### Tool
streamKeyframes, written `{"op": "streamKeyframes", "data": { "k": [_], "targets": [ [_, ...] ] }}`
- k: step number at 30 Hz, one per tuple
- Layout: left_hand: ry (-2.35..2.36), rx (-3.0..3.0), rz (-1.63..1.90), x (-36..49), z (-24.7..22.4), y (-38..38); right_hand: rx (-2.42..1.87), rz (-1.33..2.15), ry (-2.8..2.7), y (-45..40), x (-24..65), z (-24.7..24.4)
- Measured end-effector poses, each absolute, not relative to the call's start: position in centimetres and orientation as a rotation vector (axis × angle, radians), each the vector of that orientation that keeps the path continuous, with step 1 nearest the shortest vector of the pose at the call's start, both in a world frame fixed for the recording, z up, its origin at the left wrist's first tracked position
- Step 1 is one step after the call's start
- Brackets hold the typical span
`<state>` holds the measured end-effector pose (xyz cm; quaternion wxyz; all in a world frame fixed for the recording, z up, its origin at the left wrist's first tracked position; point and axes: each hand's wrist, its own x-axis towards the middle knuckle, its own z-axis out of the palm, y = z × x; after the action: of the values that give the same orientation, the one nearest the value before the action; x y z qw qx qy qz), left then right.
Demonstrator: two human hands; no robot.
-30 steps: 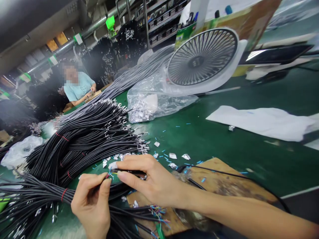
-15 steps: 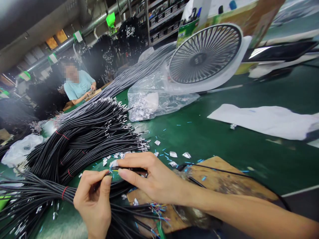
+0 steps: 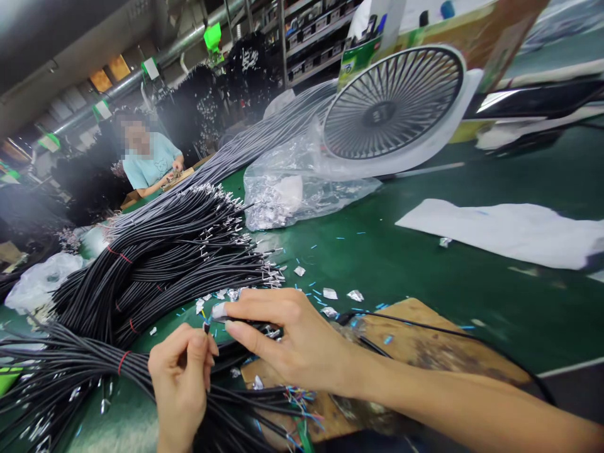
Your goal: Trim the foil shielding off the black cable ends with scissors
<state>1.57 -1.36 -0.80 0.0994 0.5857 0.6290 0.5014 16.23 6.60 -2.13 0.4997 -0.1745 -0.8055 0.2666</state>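
Observation:
My left hand (image 3: 182, 377) is closed, pinching a black cable (image 3: 206, 328) near its end between thumb and fingers. Thin wires, one of them yellow, stick up from that end. Just to the right, my right hand (image 3: 287, 333) has its index finger and thumb around something dark, mostly hidden by the hand; its kind cannot be made out. White wrapping covers the index fingertip. Below my hands lie more black cables (image 3: 250, 396), their stripped ends fanning into coloured wires (image 3: 302, 399) over a worn wooden board (image 3: 425, 333).
Bundles of black cable (image 3: 155, 264) with red ties lie at left. Foil scraps (image 3: 329, 293) and blue bits dot the green table (image 3: 358, 270). A plastic bag (image 3: 283, 195), a round fan (image 3: 391, 107) and white paper (image 3: 495, 229) lie beyond. Another person (image 3: 153, 157) sits far left.
My left hand has turned and drawn slightly away from the right fingertips, so the cable end now points up with its wires apart from them. The right hand has barely moved.

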Motion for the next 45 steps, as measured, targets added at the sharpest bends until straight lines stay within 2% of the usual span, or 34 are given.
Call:
{"op": "streamKeyframes", "data": {
  "k": [20, 31, 34, 39, 41, 45],
  "targets": [
    [1.834, 1.882, 1.453, 1.5, -0.3, -1.1, -0.481, 1.092, -1.746, 6.6, 16.0, -0.5],
    [1.829, 1.988, 1.507, 1.7, -1.1, -1.2, -0.668, 1.41, -1.665, 6.9, 15.9, 0.0],
    [1.81, 1.99, 1.477, 1.5, -0.9, -1.1, -0.612, 1.477, -1.654, 7.0, 16.0, -0.2],
    [1.765, 1.977, 1.39, 1.2, -0.6, -0.6, -0.276, 1.885, -1.543, 7.0, 15.7, -0.8],
    [1.752, 1.97, 1.352, 1.3, -0.5, -0.5, -0.272, 1.721, -1.644, 6.9, 15.6, -1.0],
    [1.745, 1.949, 1.291, 1.7, -0.4, -0.6, -0.408, 0.998, -1.796, 6.8, 15.6, -1.1]
  ]
}}
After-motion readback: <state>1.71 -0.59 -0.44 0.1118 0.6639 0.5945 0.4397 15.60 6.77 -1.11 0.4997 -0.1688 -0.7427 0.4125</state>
